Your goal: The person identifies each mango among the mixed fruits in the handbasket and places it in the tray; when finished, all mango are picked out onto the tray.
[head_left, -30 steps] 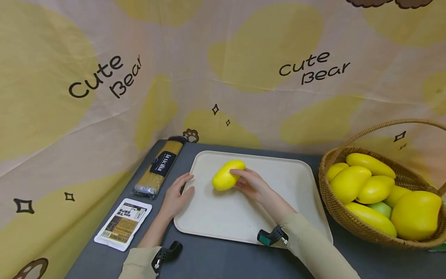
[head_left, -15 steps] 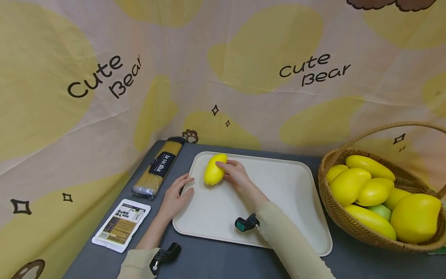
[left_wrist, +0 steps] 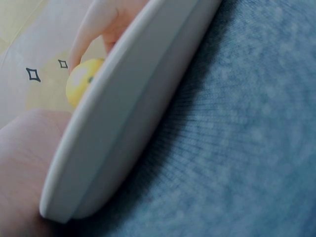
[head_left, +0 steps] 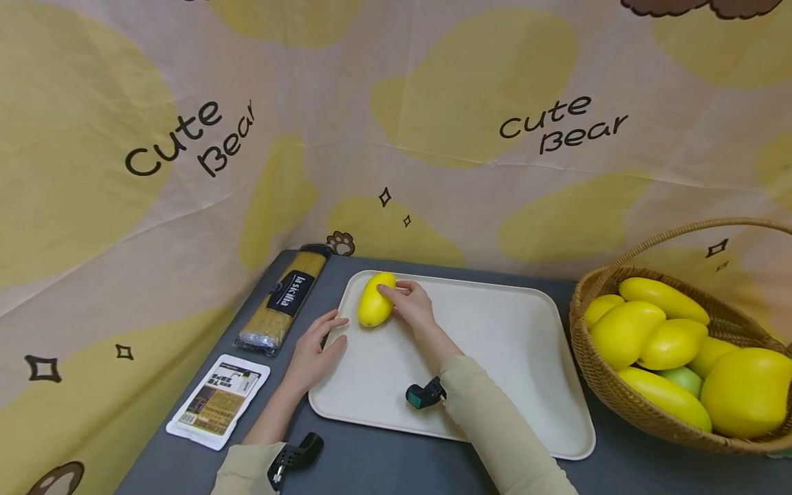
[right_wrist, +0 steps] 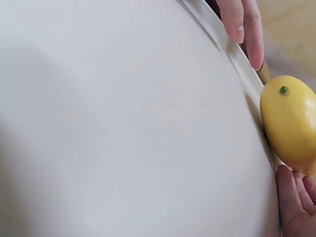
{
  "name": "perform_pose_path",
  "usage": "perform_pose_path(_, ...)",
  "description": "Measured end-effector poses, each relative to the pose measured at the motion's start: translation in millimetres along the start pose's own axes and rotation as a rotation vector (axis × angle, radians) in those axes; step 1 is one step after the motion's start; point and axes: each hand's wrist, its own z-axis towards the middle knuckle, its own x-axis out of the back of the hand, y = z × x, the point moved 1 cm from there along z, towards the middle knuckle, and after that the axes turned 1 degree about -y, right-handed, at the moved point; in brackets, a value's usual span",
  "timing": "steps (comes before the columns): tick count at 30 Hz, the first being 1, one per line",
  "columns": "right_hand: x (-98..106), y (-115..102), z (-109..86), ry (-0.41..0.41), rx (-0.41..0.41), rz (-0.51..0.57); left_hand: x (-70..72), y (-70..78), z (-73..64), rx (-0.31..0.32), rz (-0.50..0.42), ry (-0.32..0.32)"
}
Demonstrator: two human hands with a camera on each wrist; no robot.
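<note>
- Pinching a yellow fruit [head_left: 376, 300] with the right hand [head_left: 416, 306]; bending thumb and fingers against its right side, leaving its left side uncovered.
- Holding that fruit over the rear left part of a pale tray [head_left: 495, 344], near the left rim; cannot tell whether touching the tray's surface or just above it.
- Resting the left hand [head_left: 314, 354] at the tray's left rim with fingers spread and loosely stretched, thumb set apart; placed near the fruit, not touching it.
- Broad stretch of tray surface to the right of the fruit, running to the right rim.
- Just beyond the left rim, a pasta packet [head_left: 275, 317]; nearer the left forearm, a white pouch [head_left: 219, 399].
- Past the right rim, across a narrow strip of dark table [head_left: 371, 460], a wicker basket [head_left: 581, 357] with more yellow fruits [head_left: 626, 335] inside.
- Close behind the tray's far edge, a patterned cloth [head_left: 445, 220].
</note>
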Motion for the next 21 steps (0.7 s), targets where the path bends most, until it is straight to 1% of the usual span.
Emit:
perform_pose_path(2,-0.5,1.4,0.9,0.019,0.024,-0.031,-0.6,-0.8,0.1,0.001,-0.001,-0.002)
perform_pose_path(6,-0.6,3.0,2.4,0.042,0.043,-0.072,-1.1,-0.9,0.1,-0.008,-0.001,0.007)
perform_pose_path(12,1.2,0.7,-0.9,0.035,0.027,-0.061,-0.6,0.1,-0.3,-0.011,-0.001,0.013)
perform_pose_path(21,2.7,1.3,-3.1,0.023,0.029,-0.042,-0.5,0.4,-1.1,-0.005,-0.003,0.017)
